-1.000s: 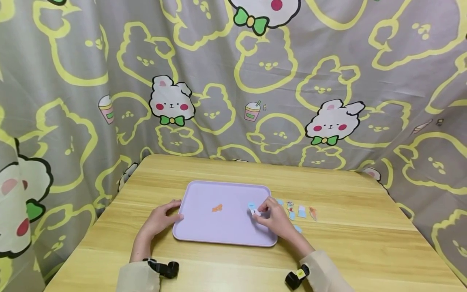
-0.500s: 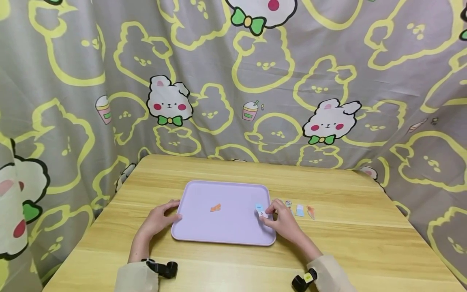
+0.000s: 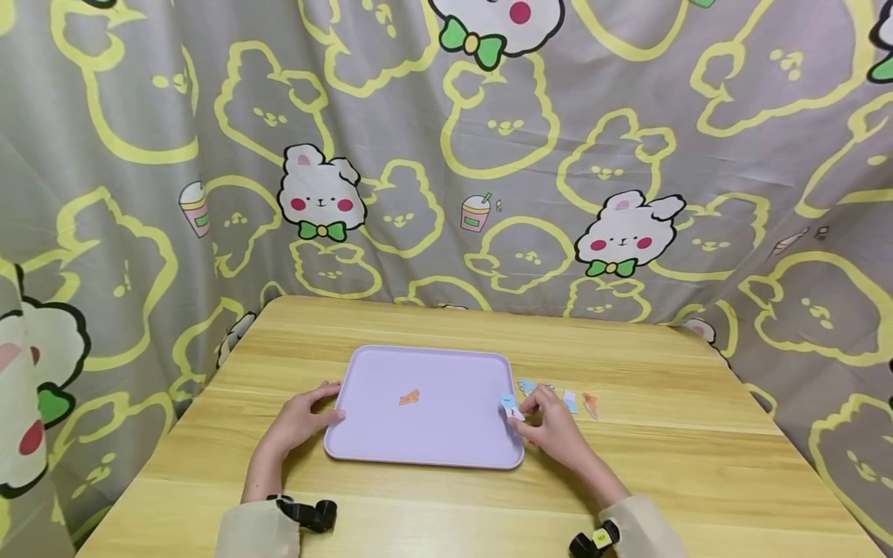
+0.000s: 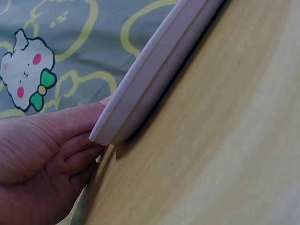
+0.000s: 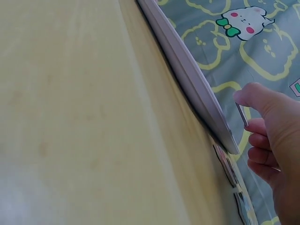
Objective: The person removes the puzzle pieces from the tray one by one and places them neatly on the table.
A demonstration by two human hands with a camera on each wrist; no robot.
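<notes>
A shallow lilac tray lies on the wooden table. My left hand grips its left rim, the thumb over the edge and the fingers against the outer side. In the left wrist view, curled fingers of that hand meet the tray wall. Above the tray's right rim, my right hand pinches a small blue-and-white puzzle piece between thumb and fingers. The right wrist view shows this piece edge-on. One orange puzzle piece lies inside the tray, left of its middle.
Right of the tray, several loose pieces lie on the table, among them a blue-and-white one and an orange one. My right hand partly hides others. A patterned grey curtain hangs behind the table.
My right hand has drawn rightward with the pinched puzzle piece, from inside the tray to its right rim. The left hand stays at the left rim.
</notes>
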